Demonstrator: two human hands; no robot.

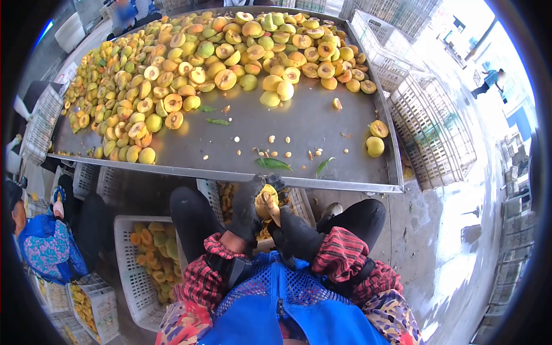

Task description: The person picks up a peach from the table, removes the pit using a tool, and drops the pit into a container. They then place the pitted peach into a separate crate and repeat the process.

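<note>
Black gloves cover both of my hands, which are together over my lap at the front edge of the metal table (322, 138). My left hand (248, 206) is closed around a yellow peach (265, 196) whose cut flesh shows. From the other side my right hand (296, 233) grips a slim brownish pitting tool (275, 215), its tip against the peach. Exactly how the tool is shaped is hard to make out. Below my hands stands a crate (299, 202) holding peach pieces, partly hidden by my arms.
Many halved peaches (172, 103) are heaped across the table's back and left, with loose pits (272, 139) and leaves (273, 164) nearer me. A white crate of peaches (127, 259) is beside my left leg. Crates (431, 126) stand right. A co-worker (49, 241) sits left.
</note>
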